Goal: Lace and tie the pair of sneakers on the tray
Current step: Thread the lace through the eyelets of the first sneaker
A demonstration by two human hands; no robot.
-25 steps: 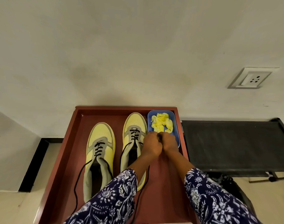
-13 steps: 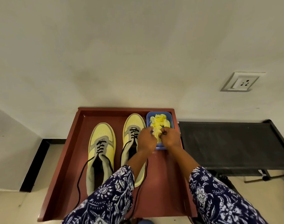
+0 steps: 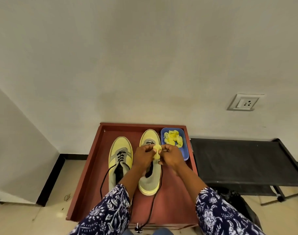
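Observation:
Two yellow-and-grey sneakers stand side by side on a reddish-brown tray (image 3: 87,175). The left sneaker (image 3: 120,156) has black laces through its lower eyelets, with loose ends trailing toward me. The right sneaker (image 3: 150,177) is partly hidden behind my hands, and its black lace (image 3: 154,204) runs down off the tray's front edge. My left hand (image 3: 143,156) and my right hand (image 3: 170,156) meet above the right sneaker. Both pinch a small crumpled yellow piece (image 3: 157,152) between their fingers.
A blue dish (image 3: 185,150) with several crumpled yellow pieces sits in the tray's back right corner. A black rack (image 3: 243,161) stands to the right of the tray. The wall behind carries a socket (image 3: 245,102). Pale floor lies to the left.
My hands came back from the blue dish toward me, carrying a yellow piece, and now hold it over the right sneaker. The view has shifted so the tray sits lower in the frame.

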